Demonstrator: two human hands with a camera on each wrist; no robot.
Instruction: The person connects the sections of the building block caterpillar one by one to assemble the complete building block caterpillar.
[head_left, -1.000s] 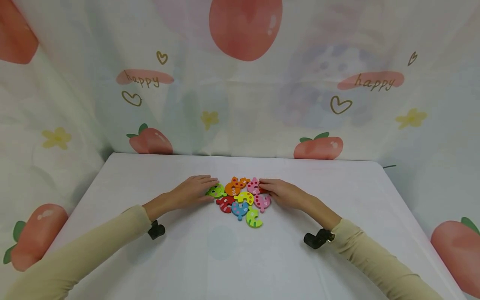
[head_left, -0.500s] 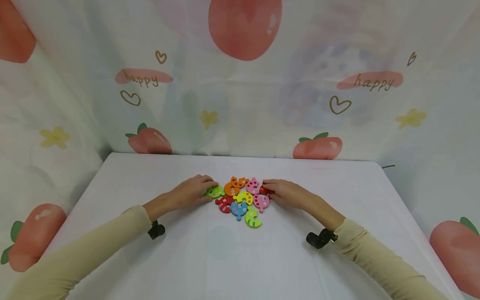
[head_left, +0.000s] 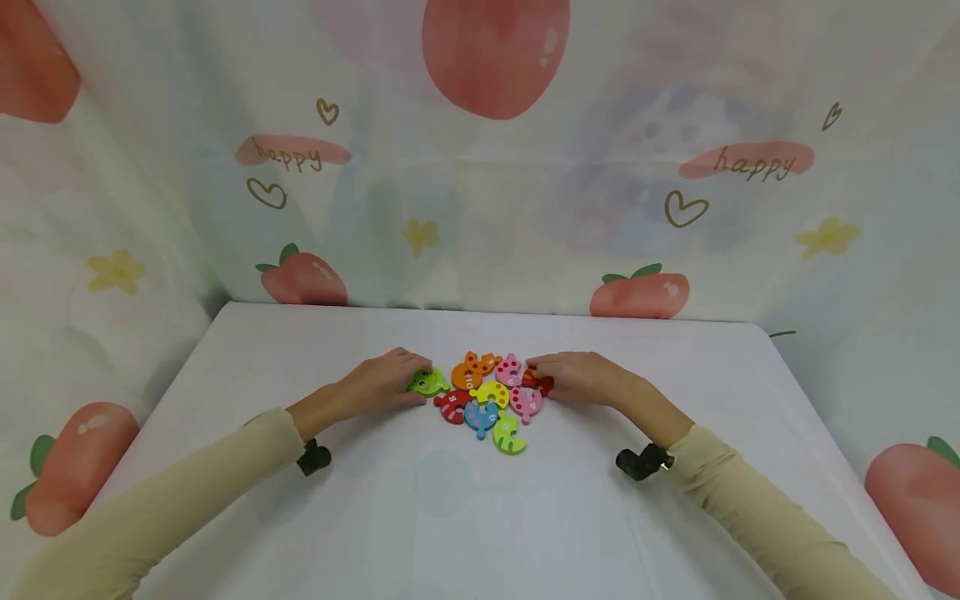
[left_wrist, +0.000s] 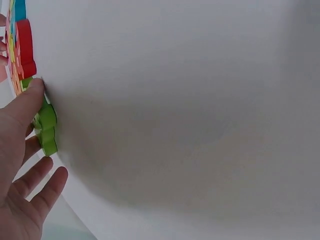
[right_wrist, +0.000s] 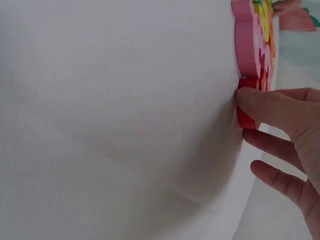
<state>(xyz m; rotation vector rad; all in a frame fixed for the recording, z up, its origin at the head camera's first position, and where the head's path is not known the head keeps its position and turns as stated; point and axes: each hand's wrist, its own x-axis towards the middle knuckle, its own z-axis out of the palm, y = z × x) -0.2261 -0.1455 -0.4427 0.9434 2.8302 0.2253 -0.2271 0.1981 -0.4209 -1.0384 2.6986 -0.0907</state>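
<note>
My left hand (head_left: 380, 384) is at the left end of a cluster of flat, bright puzzle pieces, its thumb and fingers around the green caterpillar-head piece (head_left: 427, 382). In the left wrist view the thumb (left_wrist: 36, 92) presses that piece's near edge, while two other fingers spread apart. At the cluster's right end, my right hand (head_left: 588, 379) pinches a red piece (right_wrist: 246, 120) between thumb and fingers, partly covering it. Between the hands lie orange (head_left: 467, 377), pink (head_left: 525, 403), yellow (head_left: 491, 393), dark red (head_left: 452, 407), blue (head_left: 481, 417) and light green (head_left: 508, 436) numbered pieces.
The pieces lie on a white-covered table (head_left: 465, 533). A printed fabric backdrop (head_left: 480, 208) hangs behind it and at both sides. Each wrist carries a black camera, the left one (head_left: 313, 457) and the right one (head_left: 643, 461).
The green head piece has turned and shifted slightly left with my left hand. My right hand has moved a little right, and more of the red piece shows beside the pink ones.
</note>
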